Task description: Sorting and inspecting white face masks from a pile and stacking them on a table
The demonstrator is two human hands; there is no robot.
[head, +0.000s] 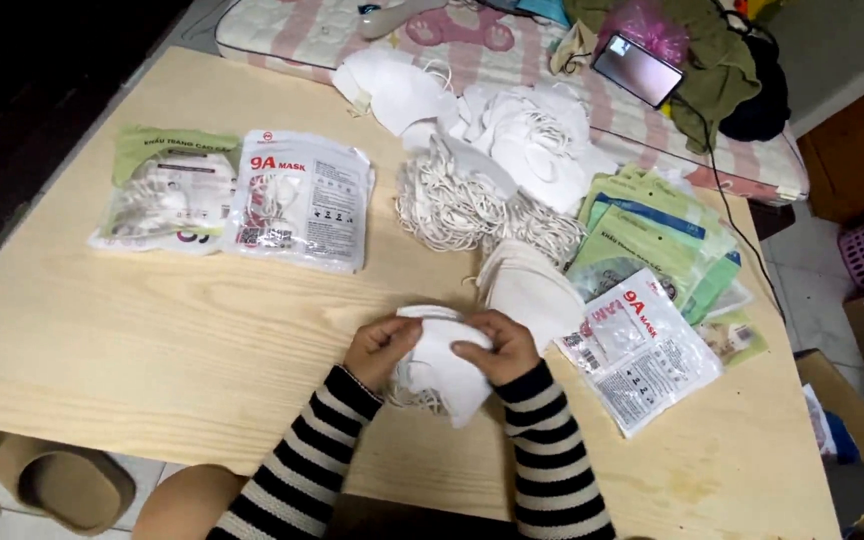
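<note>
Both hands on one white face mask (442, 358) at the near edge of the worktop (152, 330). Left hand (380, 348) pinches its left side, fingers curled shut on the fabric. Right hand (500, 347) grips the right side the same way, thumb on top. The mask's ear loops hang below the left hand. I see the mask held just above the wood, near the middle of the near edge.

Just beyond the hands: a stack of white masks (530, 290), then a tangle of white elastic loops (462, 205) and a loose heap of more masks (522, 130). Right of the hands, a white printed pouch (642, 345) touches a pile of green pouches (662, 235). Far left, well apart: one green filled pack (167, 190) beside a white filled pack (302, 200). Phone (637, 68) lies on the bed past the worktop.
</note>
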